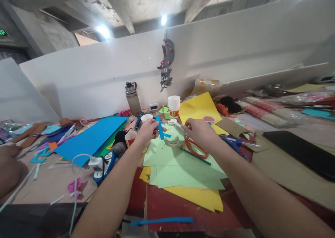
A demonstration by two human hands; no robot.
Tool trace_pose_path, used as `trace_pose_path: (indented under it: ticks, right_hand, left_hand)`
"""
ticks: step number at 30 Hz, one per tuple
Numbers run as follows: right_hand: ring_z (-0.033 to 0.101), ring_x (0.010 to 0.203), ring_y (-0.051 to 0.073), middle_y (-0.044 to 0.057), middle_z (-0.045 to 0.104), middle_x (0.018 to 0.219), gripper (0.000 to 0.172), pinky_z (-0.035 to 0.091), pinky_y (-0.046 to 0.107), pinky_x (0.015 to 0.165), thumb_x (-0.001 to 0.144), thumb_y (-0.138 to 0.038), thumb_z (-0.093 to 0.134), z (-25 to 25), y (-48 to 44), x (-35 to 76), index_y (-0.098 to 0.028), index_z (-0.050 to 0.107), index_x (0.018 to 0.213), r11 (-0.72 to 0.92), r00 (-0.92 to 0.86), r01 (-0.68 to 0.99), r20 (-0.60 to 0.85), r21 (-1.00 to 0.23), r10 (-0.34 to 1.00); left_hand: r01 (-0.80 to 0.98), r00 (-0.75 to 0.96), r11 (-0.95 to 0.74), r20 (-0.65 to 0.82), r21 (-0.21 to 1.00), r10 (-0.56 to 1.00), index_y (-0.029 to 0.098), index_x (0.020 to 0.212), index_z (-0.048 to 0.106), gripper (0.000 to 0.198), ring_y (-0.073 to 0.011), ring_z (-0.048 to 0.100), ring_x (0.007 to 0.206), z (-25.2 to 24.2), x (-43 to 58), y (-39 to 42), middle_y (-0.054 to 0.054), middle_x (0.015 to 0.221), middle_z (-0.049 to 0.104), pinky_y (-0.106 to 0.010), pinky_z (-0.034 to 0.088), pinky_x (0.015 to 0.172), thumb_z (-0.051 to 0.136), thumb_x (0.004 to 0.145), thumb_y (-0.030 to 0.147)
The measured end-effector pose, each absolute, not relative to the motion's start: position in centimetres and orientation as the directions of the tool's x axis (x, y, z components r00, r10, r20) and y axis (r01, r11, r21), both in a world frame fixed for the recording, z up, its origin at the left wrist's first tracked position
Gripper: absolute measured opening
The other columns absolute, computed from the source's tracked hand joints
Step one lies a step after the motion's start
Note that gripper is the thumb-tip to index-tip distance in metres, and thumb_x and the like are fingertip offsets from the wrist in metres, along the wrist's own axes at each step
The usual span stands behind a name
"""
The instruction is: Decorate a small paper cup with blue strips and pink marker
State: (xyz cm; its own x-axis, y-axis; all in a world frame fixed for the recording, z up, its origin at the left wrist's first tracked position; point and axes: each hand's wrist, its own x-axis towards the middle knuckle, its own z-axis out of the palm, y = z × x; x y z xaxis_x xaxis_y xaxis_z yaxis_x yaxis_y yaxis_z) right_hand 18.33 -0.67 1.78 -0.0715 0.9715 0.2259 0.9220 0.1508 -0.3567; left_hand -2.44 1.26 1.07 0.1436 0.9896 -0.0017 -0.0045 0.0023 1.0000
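My left hand [148, 130] pinches a narrow blue paper strip [160, 128], which hangs bent, with a second leg sticking out to the right at its lower end. Across from it, my right hand [199, 131] is closed with its fingertips together; whatever they may hold is hidden. Beneath the right hand lies a pair of red-handled scissors [193, 148], beside a dark green pencil-like stick [199, 157]. Both hands are above light green paper sheets [180, 175]. A small white round piece [172, 121] sits between the hands, farther back.
Stacked paper cups [174, 107] stand behind, near a water bottle [133, 100]. Blue cardstock [91, 136] and a power strip [104, 168] are left. Yellow paper [199, 109], a blue glue gun [234, 145] and a black phone-like slab [300, 152] lie right. Another blue strip [162, 221] lies at the front edge.
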Motion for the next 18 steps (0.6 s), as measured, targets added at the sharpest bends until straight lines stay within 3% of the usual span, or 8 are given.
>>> trace_pose_path:
  ticks: [5, 8, 13, 18]
  right_hand:
    - [0.061, 0.087, 0.027, 0.017, 0.065, 0.091, 0.033, 0.039, 0.031, 0.066, 0.088, -0.040, 0.045, 1.2, -2.7, 19.3, -0.013, 0.062, 0.098, 0.098, -0.083, 0.990, 0.145, -0.098, 0.986]
    - [0.060, 0.092, 0.031, 0.020, 0.064, 0.092, 0.026, 0.041, 0.035, 0.070, 0.086, -0.028, 0.049, 0.1, -3.5, 19.1, -0.010, 0.061, 0.099, 0.137, -0.138, 0.990, 0.020, 0.037, 0.990]
    - [0.062, 0.091, 0.028, 0.020, 0.063, 0.094, 0.025, 0.042, 0.035, 0.074, 0.083, -0.004, 0.044, -1.1, -4.0, 17.9, -0.008, 0.058, 0.103, 0.137, -0.139, 0.987, 0.026, 0.083, 0.990]
    - [0.059, 0.093, 0.032, 0.023, 0.060, 0.095, 0.027, 0.040, 0.037, 0.074, 0.081, -0.005, 0.040, -1.3, -3.4, 18.0, -0.004, 0.055, 0.103, 0.108, -0.118, 0.989, 0.092, 0.103, 0.989]
  left_hand:
    - [-0.078, 0.156, -0.001, 0.013, 0.997, 0.988, 0.018, 0.079, 0.044, 0.023, -0.0037, 0.044, 0.036, 0.9, -2.3, 1.1, -0.003, 0.066, 0.066, -0.015, 0.024, 0.034, 0.059, 0.078, 0.035]
    - [-0.166, 0.234, -0.002, 0.041, 0.986, 0.971, 0.017, 0.080, 0.045, 0.027, -0.0054, 0.050, 0.042, 0.9, -2.3, 1.1, -0.004, 0.071, 0.066, -0.016, 0.032, 0.037, 0.063, 0.076, 0.037]
    - [-0.256, 0.316, 0.028, 0.056, 0.966, 0.947, 0.016, 0.079, 0.050, 0.033, -0.0060, 0.054, 0.046, 1.0, -2.4, 1.0, -0.005, 0.076, 0.067, -0.016, 0.036, 0.039, 0.070, 0.070, 0.040]
    - [-0.280, 0.249, 0.006, 0.067, 0.960, 0.966, 0.015, 0.078, 0.051, 0.029, -0.0037, 0.048, 0.040, 1.1, -2.8, 1.1, -0.003, 0.071, 0.067, -0.014, 0.032, 0.035, 0.068, 0.071, 0.037]
